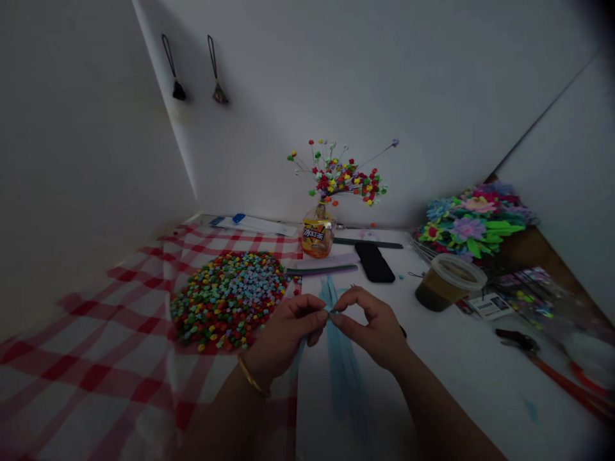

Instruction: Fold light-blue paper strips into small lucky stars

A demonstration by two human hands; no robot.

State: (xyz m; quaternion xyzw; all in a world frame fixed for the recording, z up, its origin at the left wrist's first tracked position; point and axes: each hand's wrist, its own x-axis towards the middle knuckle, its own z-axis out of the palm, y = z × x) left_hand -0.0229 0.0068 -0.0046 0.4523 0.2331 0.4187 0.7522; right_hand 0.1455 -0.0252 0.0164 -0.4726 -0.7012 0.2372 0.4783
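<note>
My left hand [288, 330], with a gold bangle [254, 376] at its wrist, is closed in a pinch. A narrow light-blue paper strip [298, 358] hangs down from its fingers. The fingertips of my right hand [372, 325] meet the left ones and pinch the same strip, at a small folded end that is mostly hidden. Under and between both hands, a bundle of light-blue paper strips [342, 371] lies lengthwise on the white tabletop. Left of my hands is a large heap of small folded paper stars [233, 298] in many colours.
A bottle [318, 237] holding stars on wires stands at the back. Right of it are a black phone [375, 262], a plastic tub [449, 282], fuzzy flowers [471, 221], a card [491, 307] and pliers [519, 339]. A red-checked cloth [96, 346] covers the left.
</note>
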